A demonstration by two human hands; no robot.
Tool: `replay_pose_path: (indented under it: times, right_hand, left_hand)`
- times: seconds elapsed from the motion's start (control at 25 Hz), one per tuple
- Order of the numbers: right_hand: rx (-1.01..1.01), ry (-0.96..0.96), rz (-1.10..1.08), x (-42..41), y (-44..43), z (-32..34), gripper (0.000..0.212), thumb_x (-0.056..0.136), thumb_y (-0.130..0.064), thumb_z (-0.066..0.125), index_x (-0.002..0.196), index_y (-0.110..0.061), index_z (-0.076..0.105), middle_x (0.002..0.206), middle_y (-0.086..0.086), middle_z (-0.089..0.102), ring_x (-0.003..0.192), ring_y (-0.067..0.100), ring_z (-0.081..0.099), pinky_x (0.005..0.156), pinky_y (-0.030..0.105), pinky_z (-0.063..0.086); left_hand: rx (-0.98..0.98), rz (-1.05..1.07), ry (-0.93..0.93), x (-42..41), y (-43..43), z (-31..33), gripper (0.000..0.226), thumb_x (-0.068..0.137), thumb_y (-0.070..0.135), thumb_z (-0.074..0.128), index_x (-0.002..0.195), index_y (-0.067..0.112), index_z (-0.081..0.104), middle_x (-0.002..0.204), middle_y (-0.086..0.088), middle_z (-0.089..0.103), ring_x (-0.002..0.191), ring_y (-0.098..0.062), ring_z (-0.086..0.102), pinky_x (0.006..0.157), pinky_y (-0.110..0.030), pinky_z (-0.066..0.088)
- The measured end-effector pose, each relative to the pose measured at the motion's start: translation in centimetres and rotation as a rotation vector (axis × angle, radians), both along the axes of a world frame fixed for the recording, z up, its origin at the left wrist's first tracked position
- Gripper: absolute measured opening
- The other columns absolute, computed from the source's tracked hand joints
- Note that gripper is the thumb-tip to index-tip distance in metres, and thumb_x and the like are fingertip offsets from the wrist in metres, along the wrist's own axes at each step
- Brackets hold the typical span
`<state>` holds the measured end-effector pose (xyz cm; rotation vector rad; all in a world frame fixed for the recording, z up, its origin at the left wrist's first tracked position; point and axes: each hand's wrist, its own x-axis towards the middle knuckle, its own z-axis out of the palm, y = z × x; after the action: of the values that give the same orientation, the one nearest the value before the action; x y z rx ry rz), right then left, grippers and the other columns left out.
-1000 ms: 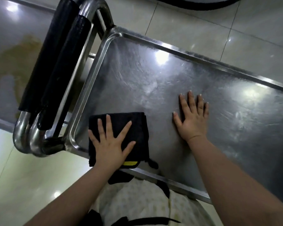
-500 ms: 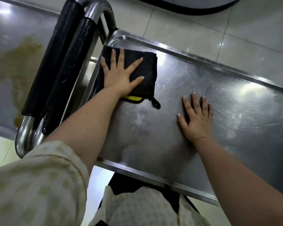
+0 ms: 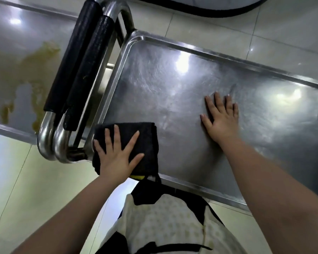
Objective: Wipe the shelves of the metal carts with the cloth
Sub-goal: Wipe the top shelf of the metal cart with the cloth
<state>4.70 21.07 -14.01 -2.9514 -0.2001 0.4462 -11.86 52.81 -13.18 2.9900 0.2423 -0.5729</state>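
Left hand [image 3: 116, 158] flat, fingers spread, pressing folded black cloth [image 3: 136, 143] onto near-left corner of steel cart shelf [image 3: 173, 85]. Right hand [image 3: 221, 120] open, palm down on bare shelf, well apart. Yellowish smear, perhaps spill, on neighbouring cart shelf [image 3: 17, 57].

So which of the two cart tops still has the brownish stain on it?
The left cart's top, beyond the black-padded handles. It carries a brownish smear; the cart top under both hands, where the cloth lies, shows only scuffs and glare.
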Motion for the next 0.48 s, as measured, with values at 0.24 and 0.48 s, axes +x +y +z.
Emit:
replay_pose_path:
  times: [0.24, 0.48]
  right_hand:
    - [1.043, 0.100, -0.678, 0.0, -1.9, 5.6, 0.037, 0.097, -0.003, 0.054, 0.134, -0.005, 0.054, 0.119, 0.007, 0.062, 0.099, -0.007, 0.062, 0.082, 0.004, 0.043]
    - [0.778, 0.036, -0.761, -6.0, -10.4, 5.1, 0.026, 0.093, -0.002, 0.059, 0.117, -0.004, 0.068, 0.120, 0.007, 0.066, 0.110, 0.011, 0.059, 0.105, 0.032, 0.044]
  left_hand:
    - [-0.052, -0.265, -0.040, 5.7, -17.1, -0.3, 0.075, 0.087, 0.078, 0.009, 0.147, 0.046, -0.021, 0.155, -0.022, -0.030, 0.139, -0.048, -0.030, 0.103, -0.075, -0.013]
    - [-0.208, -0.488, 0.064, 4.5, -29.0, 1.5, 0.070, 0.098, 0.056, 0.030, 0.153, 0.036, -0.009, 0.157, -0.018, -0.028, 0.142, -0.040, -0.028, 0.108, -0.068, -0.017]
